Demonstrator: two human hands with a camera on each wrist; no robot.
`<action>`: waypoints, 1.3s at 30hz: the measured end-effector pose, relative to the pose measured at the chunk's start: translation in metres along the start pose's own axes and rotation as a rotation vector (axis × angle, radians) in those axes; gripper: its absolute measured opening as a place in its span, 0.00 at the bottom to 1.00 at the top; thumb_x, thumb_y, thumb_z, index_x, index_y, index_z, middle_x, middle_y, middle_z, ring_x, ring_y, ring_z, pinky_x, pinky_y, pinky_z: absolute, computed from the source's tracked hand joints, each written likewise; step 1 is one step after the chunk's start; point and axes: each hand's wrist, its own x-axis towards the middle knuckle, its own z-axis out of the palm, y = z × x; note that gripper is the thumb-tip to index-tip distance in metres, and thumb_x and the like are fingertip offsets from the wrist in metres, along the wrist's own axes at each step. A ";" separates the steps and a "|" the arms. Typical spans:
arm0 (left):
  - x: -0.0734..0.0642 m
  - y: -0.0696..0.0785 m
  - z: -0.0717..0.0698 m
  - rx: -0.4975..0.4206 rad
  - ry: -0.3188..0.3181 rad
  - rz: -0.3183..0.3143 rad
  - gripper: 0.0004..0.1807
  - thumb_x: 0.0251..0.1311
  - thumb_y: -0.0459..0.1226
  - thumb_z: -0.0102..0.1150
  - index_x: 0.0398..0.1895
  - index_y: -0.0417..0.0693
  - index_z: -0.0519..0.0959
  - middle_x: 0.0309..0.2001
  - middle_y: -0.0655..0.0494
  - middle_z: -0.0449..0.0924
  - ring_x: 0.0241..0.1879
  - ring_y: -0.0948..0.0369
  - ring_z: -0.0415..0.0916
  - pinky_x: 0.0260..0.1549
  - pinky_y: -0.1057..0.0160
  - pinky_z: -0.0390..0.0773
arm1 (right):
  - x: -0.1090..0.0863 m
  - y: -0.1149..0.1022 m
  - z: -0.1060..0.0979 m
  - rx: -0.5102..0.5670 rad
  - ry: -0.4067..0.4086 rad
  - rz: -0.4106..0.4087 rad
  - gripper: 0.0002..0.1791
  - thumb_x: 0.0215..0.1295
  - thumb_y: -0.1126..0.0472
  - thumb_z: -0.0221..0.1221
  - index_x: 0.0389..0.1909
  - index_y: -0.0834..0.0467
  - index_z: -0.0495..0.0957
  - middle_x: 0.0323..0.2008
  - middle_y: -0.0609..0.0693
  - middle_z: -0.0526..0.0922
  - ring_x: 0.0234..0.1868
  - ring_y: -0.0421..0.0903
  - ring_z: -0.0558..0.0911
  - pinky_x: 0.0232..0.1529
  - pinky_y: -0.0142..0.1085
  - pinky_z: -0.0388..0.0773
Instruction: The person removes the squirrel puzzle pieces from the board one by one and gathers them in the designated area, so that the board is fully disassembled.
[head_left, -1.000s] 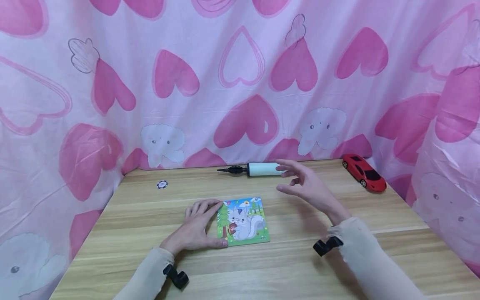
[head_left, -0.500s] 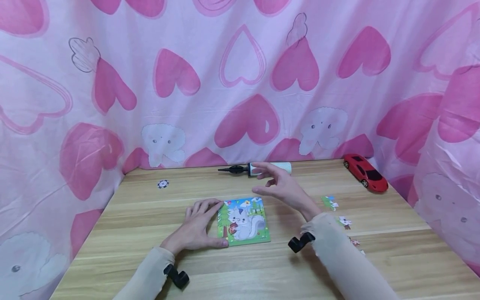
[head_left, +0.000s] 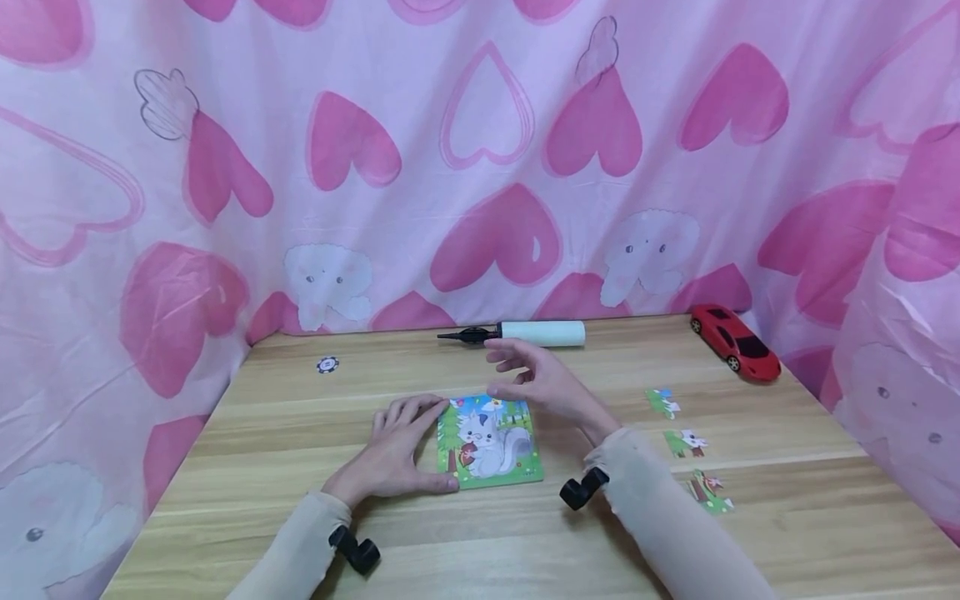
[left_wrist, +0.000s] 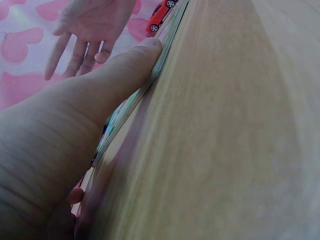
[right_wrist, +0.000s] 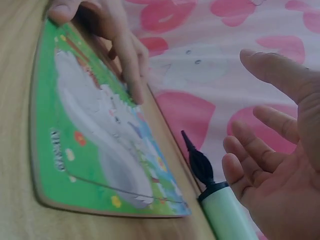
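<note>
A square jigsaw puzzle (head_left: pixel 495 450) with a grey squirrel picture lies flat on the wooden table. My left hand (head_left: pixel 393 450) rests along its left side, thumb at the near corner and index finger at the far corner. In the left wrist view the thumb (left_wrist: pixel 135 60) lies straight across the board's edge. My right hand (head_left: pixel 536 379) hovers over the puzzle's far right corner with its fingers apart and holding nothing. The right wrist view shows its palm facing the puzzle. To the right, 3 loose puzzle pieces lie in a row, among them a green-and-white piece (head_left: pixel 685 443).
A pale green hand pump (head_left: pixel 543 333) with a black nozzle lies at the table's back edge. A red toy car (head_left: pixel 735 343) stands at the back right, and a blue-and-white chip (head_left: pixel 327 365) lies at the back left. A pink heart-print curtain (head_left: pixel 495 233) surrounds the table.
My right hand has moved left and slightly nearer, from in front of the pump to over the puzzle's far corner, revealing the loose pieces. The left hand and puzzle have stayed put.
</note>
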 end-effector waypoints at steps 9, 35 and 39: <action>0.000 0.000 0.000 0.012 0.001 0.002 0.72 0.46 0.80 0.74 0.91 0.56 0.60 0.86 0.59 0.57 0.84 0.48 0.49 0.72 0.38 0.56 | 0.002 0.008 0.012 -0.009 -0.068 0.039 0.41 0.73 0.56 0.75 0.83 0.51 0.71 0.74 0.63 0.78 0.71 0.61 0.81 0.71 0.57 0.77; 0.000 0.001 -0.002 0.008 0.006 0.025 0.71 0.48 0.78 0.75 0.90 0.53 0.61 0.86 0.56 0.58 0.83 0.47 0.51 0.72 0.36 0.56 | 0.002 0.026 0.034 -0.220 -0.148 0.125 0.35 0.69 0.52 0.79 0.75 0.50 0.81 0.64 0.47 0.81 0.58 0.46 0.79 0.63 0.46 0.78; -0.001 0.002 -0.002 0.012 0.014 0.032 0.71 0.48 0.78 0.75 0.90 0.52 0.61 0.86 0.56 0.58 0.82 0.47 0.52 0.72 0.36 0.56 | 0.000 0.026 0.036 -0.257 -0.153 0.142 0.32 0.69 0.52 0.79 0.73 0.47 0.83 0.59 0.48 0.79 0.57 0.47 0.77 0.61 0.47 0.77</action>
